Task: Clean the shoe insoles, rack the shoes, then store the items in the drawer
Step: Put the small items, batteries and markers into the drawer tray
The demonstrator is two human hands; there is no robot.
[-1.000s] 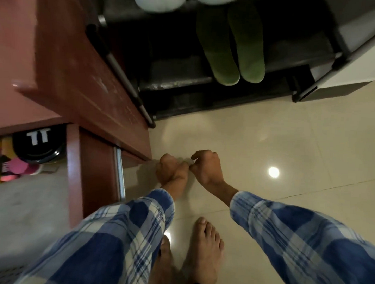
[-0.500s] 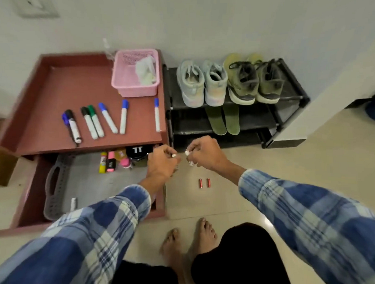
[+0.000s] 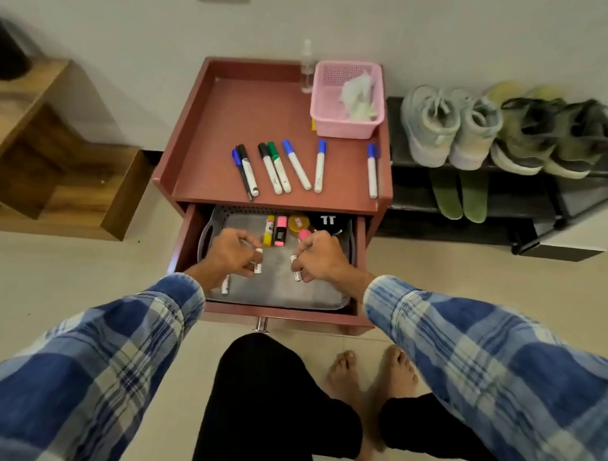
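Note:
Both hands hover inside the open drawer [image 3: 281,316] of a red-brown cabinet, above a grey tray [image 3: 279,288]. My left hand [image 3: 233,253] pinches small white batteries [image 3: 258,261]. My right hand [image 3: 320,257] grips more white batteries [image 3: 295,270]. Another white battery [image 3: 225,285] lies on the tray near my left wrist. Highlighters [image 3: 274,230] and a black round tin [image 3: 327,221] sit at the tray's back. Two pairs of shoes [image 3: 450,128] stand on the black rack [image 3: 577,172], with green insoles [image 3: 459,195] on the shelf below.
Several markers [image 3: 288,165] lie on the cabinet top, beside a pink basket [image 3: 346,99] with wipes and a clear spray bottle [image 3: 306,70]. Wooden steps [image 3: 55,156] stand to the left. My bare feet [image 3: 369,376] rest on the tiled floor in front of the drawer.
My view rose from the floor by the rack, then swung left to the drawer. Both hands moved from above the floor into the open drawer, holding the small batteries.

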